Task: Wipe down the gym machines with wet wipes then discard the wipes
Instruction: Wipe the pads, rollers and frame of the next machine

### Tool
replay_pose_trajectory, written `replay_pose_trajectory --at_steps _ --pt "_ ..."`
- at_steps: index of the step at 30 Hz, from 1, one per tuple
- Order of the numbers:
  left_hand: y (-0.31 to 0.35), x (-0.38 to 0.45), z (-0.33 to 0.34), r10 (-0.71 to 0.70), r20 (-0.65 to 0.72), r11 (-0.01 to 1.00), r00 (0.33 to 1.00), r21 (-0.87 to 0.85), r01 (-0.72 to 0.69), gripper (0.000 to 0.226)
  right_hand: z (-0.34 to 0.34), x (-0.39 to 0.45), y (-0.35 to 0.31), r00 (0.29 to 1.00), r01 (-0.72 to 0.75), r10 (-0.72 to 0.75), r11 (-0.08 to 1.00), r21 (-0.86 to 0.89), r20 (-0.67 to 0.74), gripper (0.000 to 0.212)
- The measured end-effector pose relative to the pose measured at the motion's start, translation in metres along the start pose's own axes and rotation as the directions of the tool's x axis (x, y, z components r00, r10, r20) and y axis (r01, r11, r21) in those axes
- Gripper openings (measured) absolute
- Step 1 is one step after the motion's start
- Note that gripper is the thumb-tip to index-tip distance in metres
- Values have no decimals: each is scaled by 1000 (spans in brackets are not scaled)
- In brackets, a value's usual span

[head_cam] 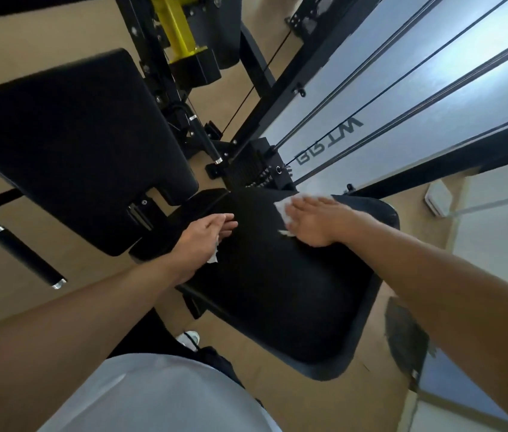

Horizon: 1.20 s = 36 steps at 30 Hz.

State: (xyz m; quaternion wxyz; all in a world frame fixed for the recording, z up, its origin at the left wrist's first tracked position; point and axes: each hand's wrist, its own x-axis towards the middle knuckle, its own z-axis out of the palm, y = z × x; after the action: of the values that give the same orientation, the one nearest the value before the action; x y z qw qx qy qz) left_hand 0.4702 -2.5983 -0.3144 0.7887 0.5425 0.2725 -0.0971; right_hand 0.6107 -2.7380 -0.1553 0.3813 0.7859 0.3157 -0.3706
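Left hand (205,233) rests on black seat pad (280,294), fingers loosely curled round a wet wipe (214,256) — right hand (315,221) farther out, flat, fingers straight, pressing second wipe (282,208) onto pad near weight stack (246,169).

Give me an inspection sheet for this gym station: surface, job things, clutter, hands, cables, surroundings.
Surface: black padded seat, both hands on it; wet or dry cannot be told.
Job's things: white wipe flat under the right hand; second white wipe showing below the left hand.
Clutter: nothing seen on the seat.
Hands: right hand flat, fingers straight, pressing its wipe on the seat; left hand over its wipe at the seat's edge, grip unclear.
Cables: thin black cable running by the frame; guide rods up from the weight stack.
Surroundings: black back pad, yellow post, black handle, tan floor.
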Motion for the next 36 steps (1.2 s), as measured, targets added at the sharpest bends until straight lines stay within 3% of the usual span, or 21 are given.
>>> replay_pose_trajectory --at_steps 2,4,6,8,10,12,14,17,19,22,25,28,30,33,36 --pt "0 -1 -10 11 7 998 1000 63 -12 37 -5 14 20 993 -119 119 993 25 7 65" --pt "-2 -3 -20 11 1 997 1000 76 -11 38 -1 14 -1 997 -68 67 996 55 26 66" --pt "-4 -2 -27 7 -17 997 1000 79 -6 37 10 -7 -55 990 142 -142 990 16 8 65" --pt "-7 0 -34 -3 -29 996 1000 88 5 37 25 -30 -110 903 427 -429 902 -64 -10 62" --pt "-11 2 -42 -16 -21 994 1000 105 18 35 28 -35 -131 868 496 -495 862 -109 37 61" --pt "-15 0 -50 -19 1 992 1000 127 19 35 22 -15 -119 895 446 -442 878 -173 66 62" --pt "-16 -2 -57 -12 19 987 1000 158 9 35 10 13 -89 962 267 -272 939 -216 8 65" --pt "-16 -4 -62 -9 45 984 999 180 1 38 -5 40 -26 989 -135 134 991 -13 -66 68" --pt "-19 -4 -65 -16 52 984 999 180 6 39 -6 47 -11 982 -189 189 978 88 2 69" --pt "-22 -1 -65 -28 37 986 999 168 21 39 1 34 -71 999 50 -50 999 -21 15 73" --pt "-25 1 -65 -48 24 989 999 139 44 37 22 5 -150 929 368 -365 927 -66 57 69" --pt "-28 2 -67 -59 27 989 998 137 55 37 21 16 -148 896 444 -437 886 -134 81 62" --pt "-28 2 -71 -60 18 987 998 151 56 38 7 40 -109 954 297 -300 938 -177 9 59" --pt "-25 1 -75 -57 8 985 998 165 55 39 -10 64 -35 997 -78 78 997 7 -19 65" --pt "-30 4 -78 -53 -22 989 998 141 55 38 -9 85 -24 986 -165 165 982 93 4 69"
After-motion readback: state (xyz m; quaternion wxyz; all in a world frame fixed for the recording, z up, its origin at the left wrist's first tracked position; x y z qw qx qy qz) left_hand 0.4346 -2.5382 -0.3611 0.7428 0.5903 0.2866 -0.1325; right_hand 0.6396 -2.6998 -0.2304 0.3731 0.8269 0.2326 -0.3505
